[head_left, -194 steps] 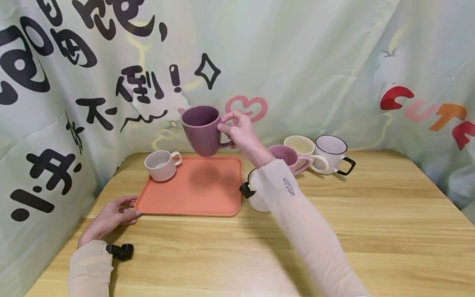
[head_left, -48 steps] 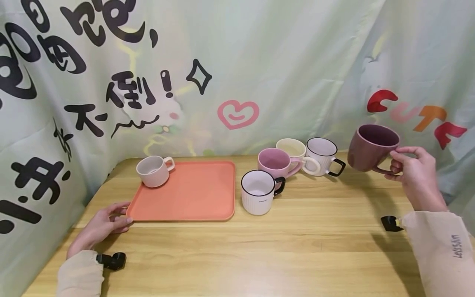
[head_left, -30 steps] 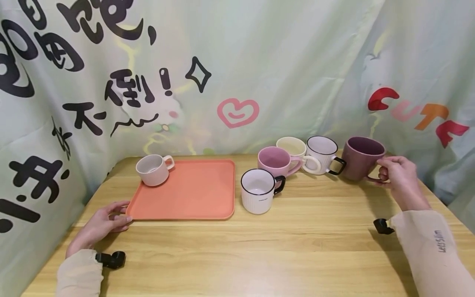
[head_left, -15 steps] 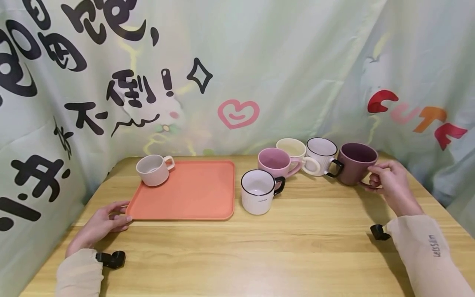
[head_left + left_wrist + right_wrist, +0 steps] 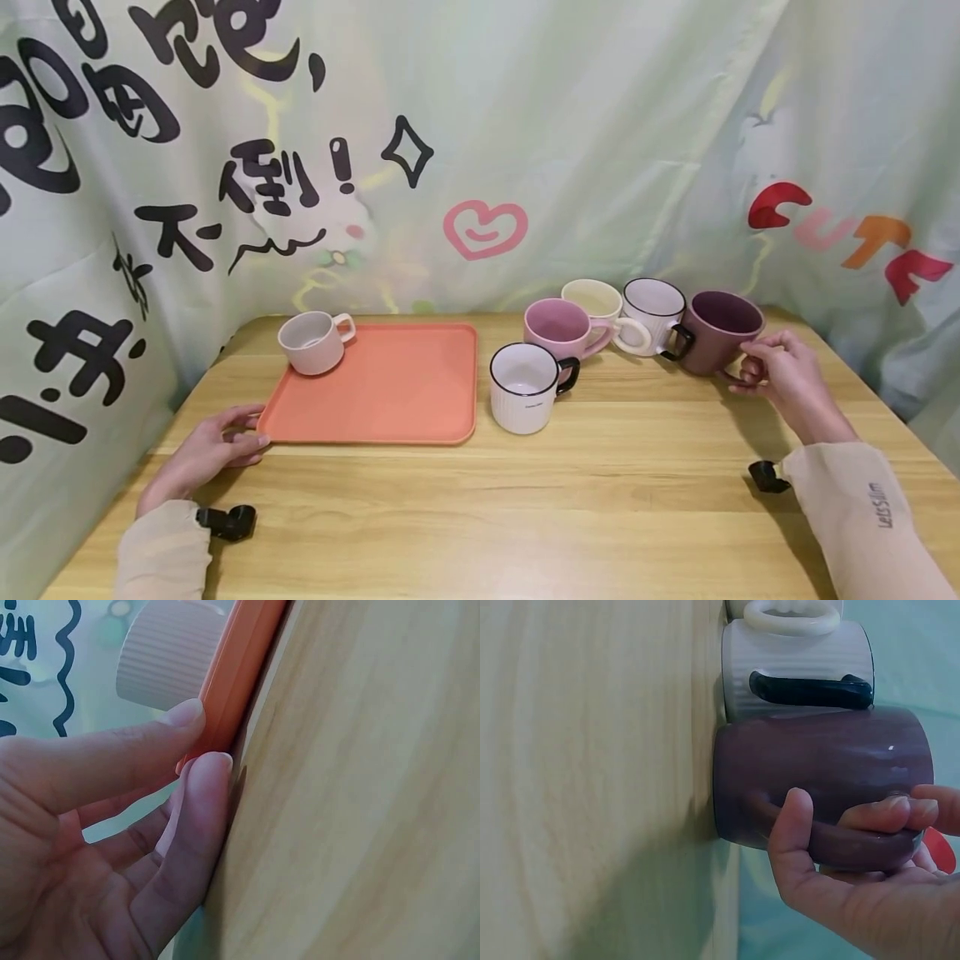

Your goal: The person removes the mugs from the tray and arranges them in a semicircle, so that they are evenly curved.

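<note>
My right hand holds the handle of a dark purple mug. This mug stands upright on the table at the right end of a row, against the black handle of a white mug. In the right wrist view the fingers curl through the purple mug's handle. At the left, my left hand pinches the near left corner of an orange tray; the left wrist view shows the thumb on its rim. A light grey cup sits at the tray's back left corner.
Left of the white mug stand a cream mug and a pink mug. A second white mug with a black rim is nearer, just right of the tray. A printed curtain hangs behind the wooden table.
The purple mug went from above the tray to the table's right side, came down, then slid left against the white mug. My left hand has stayed at the tray corner.
</note>
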Action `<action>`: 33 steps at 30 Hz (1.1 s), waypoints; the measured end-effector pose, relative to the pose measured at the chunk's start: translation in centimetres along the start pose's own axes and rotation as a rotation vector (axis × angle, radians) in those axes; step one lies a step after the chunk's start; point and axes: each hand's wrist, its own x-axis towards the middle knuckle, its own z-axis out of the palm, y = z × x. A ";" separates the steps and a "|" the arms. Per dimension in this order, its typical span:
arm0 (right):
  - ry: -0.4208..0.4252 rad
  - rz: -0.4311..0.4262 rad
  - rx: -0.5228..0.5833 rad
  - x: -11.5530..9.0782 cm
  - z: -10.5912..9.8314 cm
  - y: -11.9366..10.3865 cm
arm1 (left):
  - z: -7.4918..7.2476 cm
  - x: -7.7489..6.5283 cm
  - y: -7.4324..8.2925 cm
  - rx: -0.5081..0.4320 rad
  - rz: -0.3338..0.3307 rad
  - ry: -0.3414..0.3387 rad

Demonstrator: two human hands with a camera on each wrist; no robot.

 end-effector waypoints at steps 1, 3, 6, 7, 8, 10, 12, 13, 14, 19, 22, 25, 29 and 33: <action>0.001 -0.003 -0.001 -0.1 0.0 0.0 | 0.0 0.0 0.0 0.005 0.003 -0.002; -0.001 -0.002 -0.002 -0.2 0.0 0.0 | 0.0 0.1 0.0 0.004 0.001 -0.006; 0.000 0.009 -0.010 -0.3 0.2 -0.1 | 0.0 0.2 0.1 0.002 -0.008 -0.009; 0.003 0.010 -0.023 -0.4 0.2 -0.1 | 0.0 0.2 0.0 0.000 -0.008 -0.009; 0.007 0.011 -0.036 -0.4 0.3 -0.2 | 0.0 0.2 0.0 -0.004 -0.009 -0.009; 0.014 0.003 -0.069 -0.6 0.4 -0.3 | 0.0 0.2 0.0 -0.006 -0.011 -0.007; 0.020 -0.016 -0.106 -0.7 0.4 -0.2 | 0.0 0.2 0.0 -0.009 -0.010 -0.006; 0.018 -0.030 -0.129 -0.8 0.4 -0.2 | 0.0 0.2 0.0 -0.010 -0.009 -0.004; 0.015 -0.039 -0.154 -1.0 0.4 0.0 | 0.1 0.1 0.0 -0.007 -0.009 -0.003; 0.010 -0.058 -0.279 -1.1 -0.3 1.2 | 0.4 -0.2 0.2 -0.011 -0.007 -0.003; 0.022 -0.055 -0.312 -0.4 -1.2 1.9 | 0.5 -0.1 0.2 -0.015 0.001 -0.007; 0.017 -0.063 -0.307 0.6 -2.0 2.5 | 0.5 -0.1 0.2 -0.017 0.000 -0.002; -0.002 -0.073 -0.283 1.6 -2.8 2.9 | 0.4 0.0 0.3 -0.026 0.000 -0.001; 0.026 -0.073 -0.344 1.0 -2.1 1.6 | 0.3 0.0 0.4 -0.031 0.010 -0.003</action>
